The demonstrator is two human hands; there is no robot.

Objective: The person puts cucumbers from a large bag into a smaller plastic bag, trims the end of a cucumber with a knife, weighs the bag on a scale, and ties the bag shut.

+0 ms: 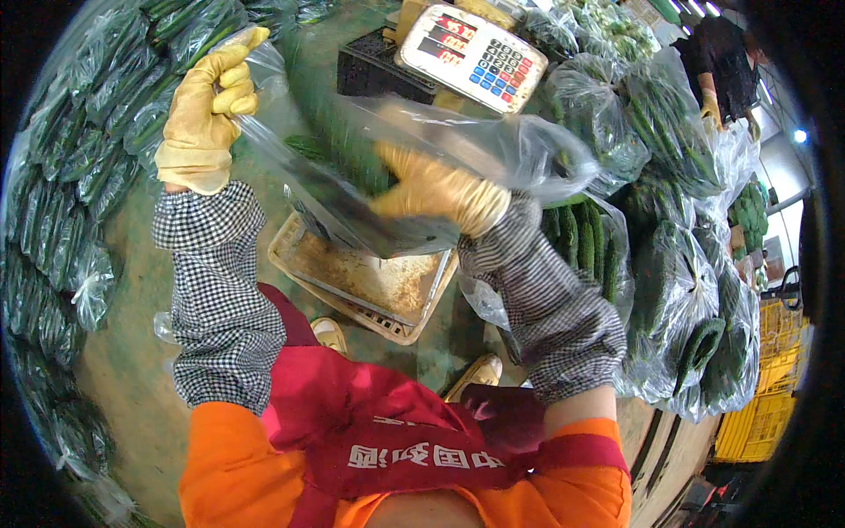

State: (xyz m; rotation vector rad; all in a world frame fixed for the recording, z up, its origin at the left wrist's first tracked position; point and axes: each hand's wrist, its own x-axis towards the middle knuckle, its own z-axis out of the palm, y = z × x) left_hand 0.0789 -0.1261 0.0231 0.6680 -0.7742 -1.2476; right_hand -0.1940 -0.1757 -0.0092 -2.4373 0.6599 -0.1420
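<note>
My left hand, in a yellow glove, grips the edge of a clear plastic bag at the upper left. The bag stretches across to the right, above a scale's tray. Inside or behind its film are blurred green cucumbers. My right hand, gloved too, is blurred by motion, its fingers spread against the cucumbers; the film partly covers it, and whether it grips anything is unclear. The scale's keypad and display panel stands beyond the bag.
Bagged cucumbers are piled along the left. More bagged cucumbers lie at the right, beside loose-looking ones in an opened bag. Yellow crates stand at the far right. Another person is at the upper right.
</note>
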